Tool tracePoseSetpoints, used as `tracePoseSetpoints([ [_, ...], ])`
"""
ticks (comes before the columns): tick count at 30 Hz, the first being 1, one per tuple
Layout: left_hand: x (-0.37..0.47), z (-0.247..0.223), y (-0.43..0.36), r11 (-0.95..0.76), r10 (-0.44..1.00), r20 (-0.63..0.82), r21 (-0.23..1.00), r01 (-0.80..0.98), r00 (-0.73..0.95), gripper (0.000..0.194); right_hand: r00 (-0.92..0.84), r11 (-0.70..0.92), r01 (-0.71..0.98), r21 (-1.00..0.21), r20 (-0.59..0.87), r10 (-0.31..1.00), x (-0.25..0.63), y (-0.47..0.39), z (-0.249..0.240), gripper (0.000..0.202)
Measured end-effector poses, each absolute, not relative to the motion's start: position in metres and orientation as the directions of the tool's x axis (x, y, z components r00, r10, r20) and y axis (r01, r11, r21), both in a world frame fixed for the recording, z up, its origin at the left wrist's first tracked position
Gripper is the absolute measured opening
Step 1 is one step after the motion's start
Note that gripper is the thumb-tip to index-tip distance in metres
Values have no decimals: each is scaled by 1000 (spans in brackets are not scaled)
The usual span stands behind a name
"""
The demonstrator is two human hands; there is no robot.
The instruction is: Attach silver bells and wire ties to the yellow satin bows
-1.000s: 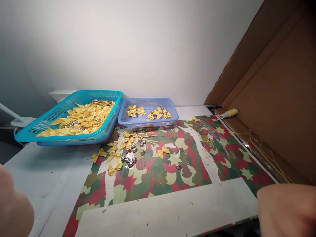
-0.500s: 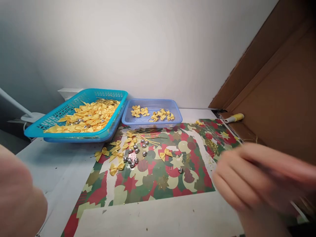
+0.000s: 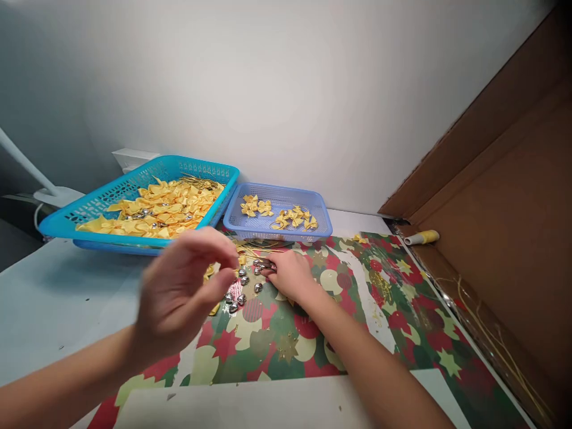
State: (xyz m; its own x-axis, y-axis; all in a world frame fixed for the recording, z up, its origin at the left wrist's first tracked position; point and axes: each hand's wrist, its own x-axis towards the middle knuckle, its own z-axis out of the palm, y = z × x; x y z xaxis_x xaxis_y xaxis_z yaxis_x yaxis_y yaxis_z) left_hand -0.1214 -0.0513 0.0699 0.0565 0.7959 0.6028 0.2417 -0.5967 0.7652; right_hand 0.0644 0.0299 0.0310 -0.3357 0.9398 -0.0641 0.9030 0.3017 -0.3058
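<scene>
My L hand (image 3: 185, 286) curls loosely, L of bells (image 3: 242, 299); R hand (image 3: 290, 274), fingers bent, at far bells. Hold unclear, both.

Two hands (image 3: 172, 298) (image 3: 292, 274), two baskets (image 3: 97, 199) (image 3: 277, 232) of bows (image 3: 194, 199)

Silver bells (image 3: 242, 299) on patterned sheet (image 3: 268, 339)

- Left hand (image 3: 181, 292): bare, with its thumb and fingers uncovered; the outline is softened by blur.
- Left forearm (image 3: 75, 378): bare from wrist to picture edge, slim and smooth.
- Right hand (image 3: 291, 273): bare and rounded across the back, fingertips too small to make out.
- Right forearm (image 3: 366, 357): bare, widening from a narrow wrist.
</scene>
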Motion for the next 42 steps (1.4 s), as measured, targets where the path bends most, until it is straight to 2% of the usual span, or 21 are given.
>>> tracePoseSetpoints([
  [2,-112,59,-31,-487,872,484,837,250,75,10,-324,292,912,-288,-73,943,63,31,29,13],
  [5,-106,35,-22,-260,965,256,930,262,46,14,-298,269,921,-282,-65,952,70,28,28,16],
  [7,-106,24,-24,-191,982,185,950,246,47,16,-292,263,921,-287,-63,954,75,25,27,17],
  [11,-109,15,-29,-183,983,173,944,275,59,16,-315,275,889,-365,-53,948,78,22,24,28],
  [14,-113,12,-30,-201,979,196,922,331,48,14,-319,270,889,-369,-76,945,75,25,23,12],
  [16,-114,11,-31,-217,976,209,916,337,59,13,-314,264,890,-372,-80,946,73,27,23,12],
  [19,-110,12,-33,-177,984,165,946,272,68,15,-322,267,842,-469,-40,946,74,22,26,14],
  [23,-103,14,-33,10,989,-28,992,128,143,28,-384,307,648,-697,48,922,75,5,29,13],
  [25,-103,16,-31,51,978,-75,991,123,197,31,-375,304,598,-742,76,924,76,-3,29,20],
  [27,-105,17,-29,8,984,-39,985,173,172,30,-307,254,598,-760,76,949,79,-6,29,25],
  [30,-110,18,-26,-169,984,139,926,338,113,20,-235,177,627,-759,33,971,86,-8,31,22],
  [33,-114,16,-27,-427,903,382,749,506,197,9,-253,176,730,-661,-21,967,87,-9,30,18],
  [35,-115,12,-29,-585,806,506,602,544,307,6,-266,193,804,-563,-49,963,81,-10,28,26],
  [37,-115,9,-30,-676,726,558,477,561,401,9,-285,222,861,-457,-74,956,72,-8,26,31],
  [39,-114,6,-30,-689,708,553,403,603,439,9,-305,250,898,-362,-103,947,63,-4,25,26],
  [42,-115,2,-28,-630,756,522,413,658,396,5,-308,255,916,-308,-134,942,59,1,27,17],
])
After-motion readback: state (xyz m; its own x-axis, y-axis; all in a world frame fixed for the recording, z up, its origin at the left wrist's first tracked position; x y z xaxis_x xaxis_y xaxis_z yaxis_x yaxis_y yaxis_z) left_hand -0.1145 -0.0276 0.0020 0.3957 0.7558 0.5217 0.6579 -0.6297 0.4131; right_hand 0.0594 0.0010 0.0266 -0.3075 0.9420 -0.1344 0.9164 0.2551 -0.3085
